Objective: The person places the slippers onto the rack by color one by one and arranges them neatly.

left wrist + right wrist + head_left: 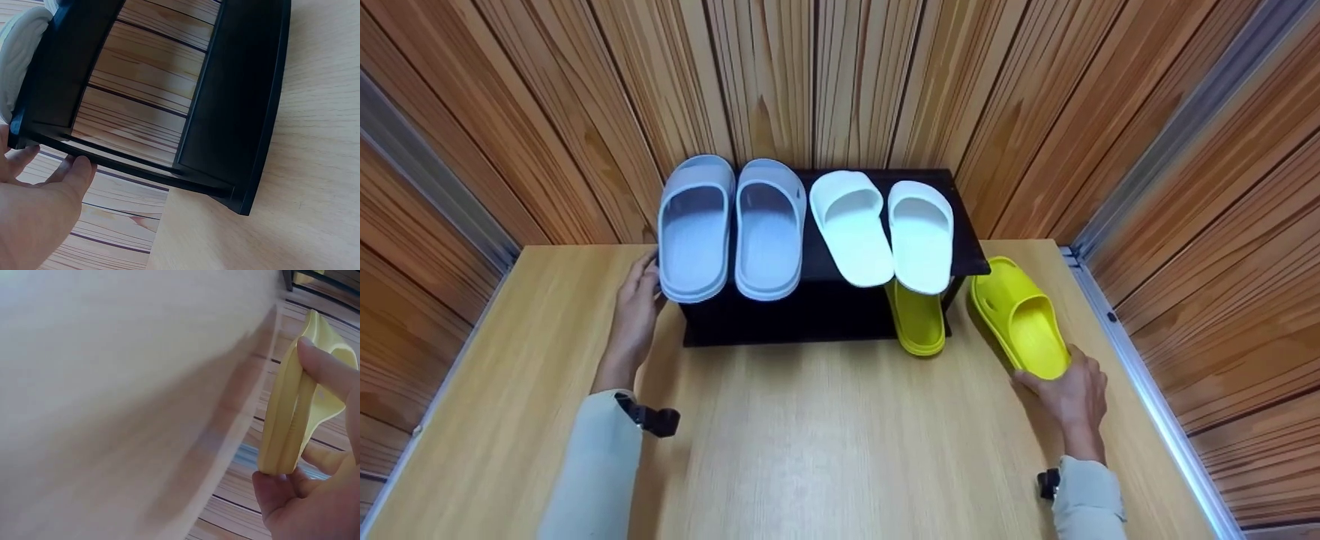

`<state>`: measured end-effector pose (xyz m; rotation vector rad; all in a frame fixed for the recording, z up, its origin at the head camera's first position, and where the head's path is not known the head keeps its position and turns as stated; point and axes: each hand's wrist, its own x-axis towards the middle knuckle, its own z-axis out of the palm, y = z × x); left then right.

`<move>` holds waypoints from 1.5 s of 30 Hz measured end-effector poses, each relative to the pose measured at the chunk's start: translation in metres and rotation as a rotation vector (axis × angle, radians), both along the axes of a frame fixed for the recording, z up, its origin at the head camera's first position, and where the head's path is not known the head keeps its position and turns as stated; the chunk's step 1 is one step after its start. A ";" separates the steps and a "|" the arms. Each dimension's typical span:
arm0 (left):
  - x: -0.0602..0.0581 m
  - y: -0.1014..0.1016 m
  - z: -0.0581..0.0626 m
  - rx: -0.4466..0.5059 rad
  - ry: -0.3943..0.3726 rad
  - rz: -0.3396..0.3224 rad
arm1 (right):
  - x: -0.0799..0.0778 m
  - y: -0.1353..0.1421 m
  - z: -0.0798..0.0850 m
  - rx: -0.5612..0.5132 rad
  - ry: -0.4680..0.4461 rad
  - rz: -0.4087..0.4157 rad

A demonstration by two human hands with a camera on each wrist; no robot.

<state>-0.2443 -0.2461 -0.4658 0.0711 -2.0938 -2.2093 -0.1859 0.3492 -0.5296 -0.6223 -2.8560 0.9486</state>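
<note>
My right hand [1076,390] grips a yellow slipper [1020,319] by its heel end, to the right of the black shoe rack [971,251]. In the right wrist view, the thumb lies along one side of the slipper [284,410] and the fingers on the other. My left hand [634,304] holds the left end of the rack; the left wrist view shows its fingers at the upper board and side rail [135,171]. Another yellow slipper [921,326] sits on the rack's lower shelf, its toe end hidden under the top board.
On the rack's top stand two blue-grey slippers [694,240] [769,240] at the left and two white slippers [859,240] [922,251] at the right. Wood-plank walls [847,82] enclose the pale wooden tabletop [810,435] behind and at both sides, with metal rails [1140,390] along the edges.
</note>
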 end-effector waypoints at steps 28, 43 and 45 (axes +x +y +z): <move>0.000 0.001 -0.001 0.008 0.013 0.006 | 0.031 0.043 0.013 -0.006 0.117 0.222; 0.001 -0.001 -0.001 -0.001 0.012 -0.011 | 0.035 0.045 0.014 -0.073 0.129 0.314; 0.000 -0.001 0.000 -0.010 0.009 -0.008 | 0.035 0.044 0.015 -0.076 0.133 0.325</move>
